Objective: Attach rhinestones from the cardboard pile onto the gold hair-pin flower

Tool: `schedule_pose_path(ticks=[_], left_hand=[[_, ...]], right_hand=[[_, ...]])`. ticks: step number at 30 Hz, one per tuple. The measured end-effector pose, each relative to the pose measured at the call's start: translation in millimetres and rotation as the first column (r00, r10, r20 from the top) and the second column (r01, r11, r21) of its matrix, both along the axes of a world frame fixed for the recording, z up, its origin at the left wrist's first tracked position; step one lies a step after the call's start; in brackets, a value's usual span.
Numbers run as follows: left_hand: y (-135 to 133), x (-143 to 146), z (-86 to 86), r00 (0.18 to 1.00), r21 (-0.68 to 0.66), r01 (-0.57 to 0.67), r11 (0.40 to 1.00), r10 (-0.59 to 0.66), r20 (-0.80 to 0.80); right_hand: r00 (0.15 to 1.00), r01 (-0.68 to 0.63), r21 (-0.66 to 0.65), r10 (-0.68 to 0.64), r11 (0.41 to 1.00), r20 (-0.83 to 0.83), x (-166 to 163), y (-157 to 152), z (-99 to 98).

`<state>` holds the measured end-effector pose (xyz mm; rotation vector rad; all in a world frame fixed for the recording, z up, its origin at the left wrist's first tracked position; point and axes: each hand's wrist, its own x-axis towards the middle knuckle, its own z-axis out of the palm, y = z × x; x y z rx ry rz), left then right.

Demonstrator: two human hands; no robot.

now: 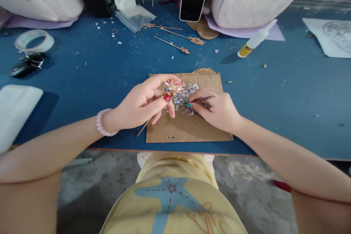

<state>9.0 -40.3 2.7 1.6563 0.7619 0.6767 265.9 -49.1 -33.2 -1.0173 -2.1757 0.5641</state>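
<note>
- The hairpin (175,85) is in the left hand (145,98), over the far left part of the cardboard (186,128); thumb and fingers close narrowly around it.
- Its head is a cluster of glossy pink petals, deeper pink at the far edge and paler, almost peach, toward the middle.
- Gold-toned metal shows beside the petals, near the thumb.
- A slim, straight gold stem (142,128) sticks out below the hand toward the near left; the fingers hide where it joins.
- The right hand (219,109) pinches thin, dark tweezers (204,98), their tips pointing left, close to the hairpin.
- Beads (193,87) glitter blue, clear and silvery between the hands; single shapes are too small to tell.
- Farther off on the blue desk (109,65) lie plainer gold pins (178,46), with a glue bottle (253,43) to their right.
</note>
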Motion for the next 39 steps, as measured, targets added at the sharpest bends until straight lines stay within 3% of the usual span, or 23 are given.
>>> schedule_pose_path(ticks=[6, 18, 28, 31, 34, 39], left_hand=[[0, 1, 0.5, 1.0, 0.006, -0.003, 1.0, 0.003, -0.002], [1, 0, 0.6, 1.0, 0.036, -0.001, 0.999, 0.001, -0.019], [-1, 0, -5.8, 0.99, 0.161, -0.017, 0.987, 0.04, -0.138], [-3, 0, -6.1, 0.986, 0.185, 0.006, 0.983, 0.026, -0.165], [-4, 0, -5.0, 0.978, 0.16, 0.013, 0.987, 0.021, -0.207], [-6, 1, -3.4, 0.973, 0.142, 0.044, 0.989, -0.01, -0.23]], right_hand=[[1.0, 0.012, -0.037, -0.011, 0.999, 0.021, 1, -1, 0.4], [1.0, -0.02, 0.085, 0.02, 0.996, 0.0, 4, -3, 1.1], [0.979, 0.039, 0.111, -0.015, 0.993, -0.204, 3, -20, 23.6], [0.961, 0.032, 0.193, 0.023, 0.981, -0.277, 0, -21, 24.6], [0.938, 0.017, 0.389, 0.12, 0.921, -0.326, -2, -18, 21.8], [0.963, -0.011, 0.438, 0.127, 0.899, -0.236, -3, -17, 19.7]])
